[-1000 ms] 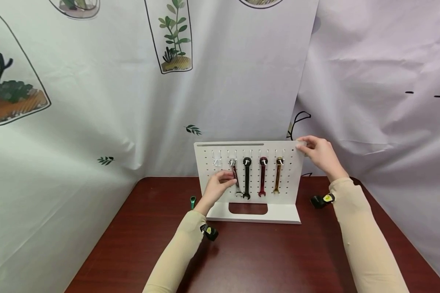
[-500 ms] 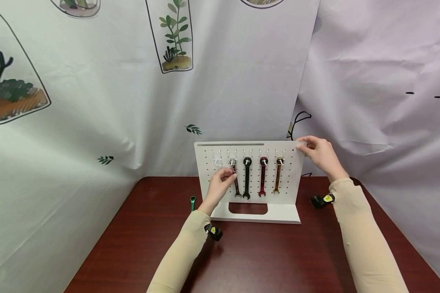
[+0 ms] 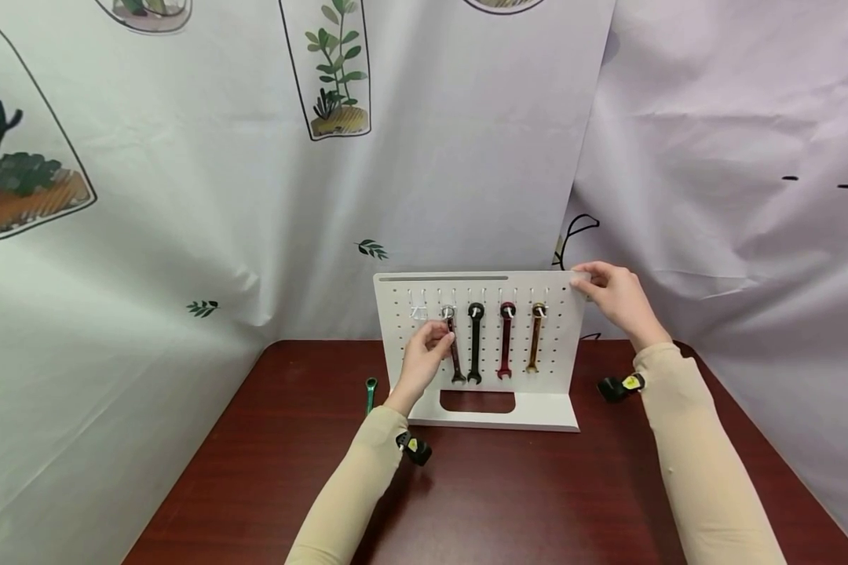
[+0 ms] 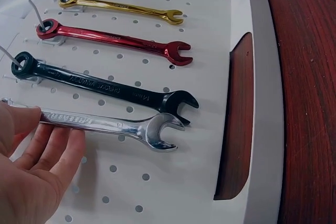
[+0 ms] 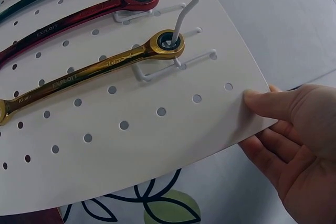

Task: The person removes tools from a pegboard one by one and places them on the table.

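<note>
A white pegboard stand (image 3: pixel 491 341) holds a row of combination wrenches on its hooks. My left hand (image 3: pixel 424 362) pinches the silver wrench (image 4: pixel 100 123) near its upper end, thumb on top and fingers beneath. That wrench's ring end is at a hook, and its open jaw end points down. Beside it hang a black wrench (image 4: pixel 100 85), a red wrench (image 4: pixel 115 40) and a gold wrench (image 4: pixel 121 7). My right hand (image 3: pixel 618 300) grips the board's upper right corner, thumb on the front face and fingers behind, as the right wrist view shows.
A green wrench (image 3: pixel 371 394) lies on the dark red table (image 3: pixel 537 494), left of the stand and partly hidden by my left arm. A bare hook (image 3: pixel 418 312) sits left of the silver wrench. Behind the table hangs a printed white curtain (image 3: pixel 466 173).
My left hand has moved up along the silver wrench, closer to its ring end. My right hand keeps its hold on the board's corner.
</note>
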{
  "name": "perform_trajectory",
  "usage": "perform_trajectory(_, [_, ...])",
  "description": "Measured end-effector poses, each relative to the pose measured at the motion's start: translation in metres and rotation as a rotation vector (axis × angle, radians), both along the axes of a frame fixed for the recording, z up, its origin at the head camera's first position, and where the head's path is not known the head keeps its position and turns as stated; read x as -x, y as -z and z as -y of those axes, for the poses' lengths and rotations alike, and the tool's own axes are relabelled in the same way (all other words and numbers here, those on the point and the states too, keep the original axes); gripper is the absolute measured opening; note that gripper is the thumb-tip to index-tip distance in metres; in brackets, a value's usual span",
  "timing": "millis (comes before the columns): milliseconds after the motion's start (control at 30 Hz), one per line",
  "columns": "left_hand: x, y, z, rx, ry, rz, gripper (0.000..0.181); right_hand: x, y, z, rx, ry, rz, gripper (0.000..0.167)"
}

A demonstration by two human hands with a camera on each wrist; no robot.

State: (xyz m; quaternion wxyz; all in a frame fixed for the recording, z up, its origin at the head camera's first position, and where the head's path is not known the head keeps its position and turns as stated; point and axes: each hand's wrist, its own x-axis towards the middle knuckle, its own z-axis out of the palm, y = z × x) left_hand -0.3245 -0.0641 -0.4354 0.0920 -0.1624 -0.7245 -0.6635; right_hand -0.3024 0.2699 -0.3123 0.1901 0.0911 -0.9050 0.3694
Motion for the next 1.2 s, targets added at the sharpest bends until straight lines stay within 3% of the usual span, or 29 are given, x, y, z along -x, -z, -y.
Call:
perform_trajectory(267, [-0.002,-0.006,0.003,0.061,-0.033,-0.025,0.022,0.002,-0.003,0.002,0.010,0.002,0.006,0.038])
perform_trajectory(667, [-0.009,-0.007,0.004,0.082,-0.024,-0.061,0.026,-0.001,-0.003,0.001,0.010,0.003,0.006,0.039])
perform_trajectory(1033, [-0.024,-0.013,0.005,0.033,-0.002,-0.067,0.026,0.000,-0.001,0.000,0.009,0.011,0.008,0.038])
perform_trajectory(1200, [-0.040,-0.025,0.005,0.042,-0.014,-0.069,0.025,0.001,0.000,0.000,0.000,0.015,0.002,0.037])
